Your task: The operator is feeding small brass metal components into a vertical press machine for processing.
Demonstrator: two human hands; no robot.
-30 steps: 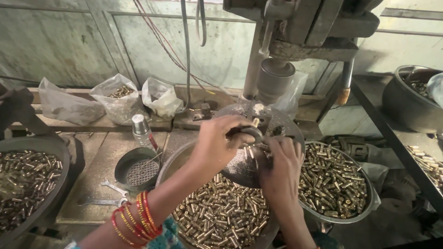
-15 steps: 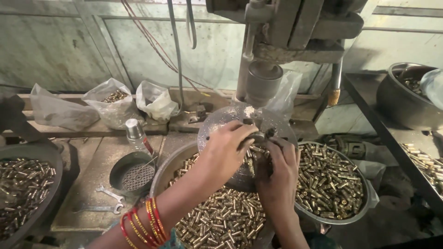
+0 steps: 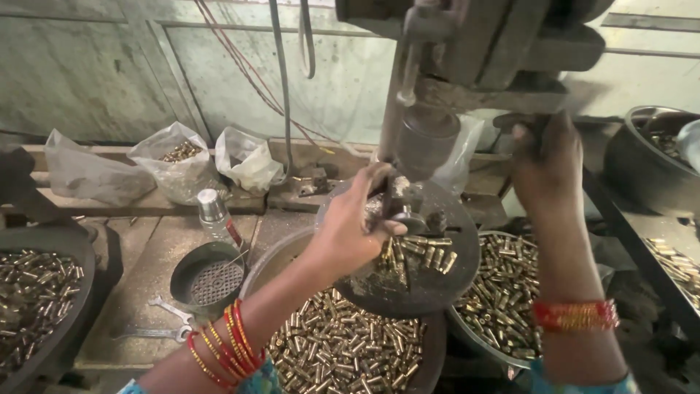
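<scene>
Since half a second ago I've lifted my right hand (image 3: 547, 164) off the round press plate (image 3: 437, 288) to clasp the dark lever (image 3: 521, 124); my left hand (image 3: 357, 226) pinches a small brass part (image 3: 397, 211) at the plate's far edge.

A grimy pale-green panelled wall (image 3: 109, 80) fills the back. Red and grey cables (image 3: 281, 95) hang down it. Below the wall runs a worn wooden ledge (image 3: 146, 204), and under that, a dusty counter (image 3: 138, 270) in dim daylight.
</scene>
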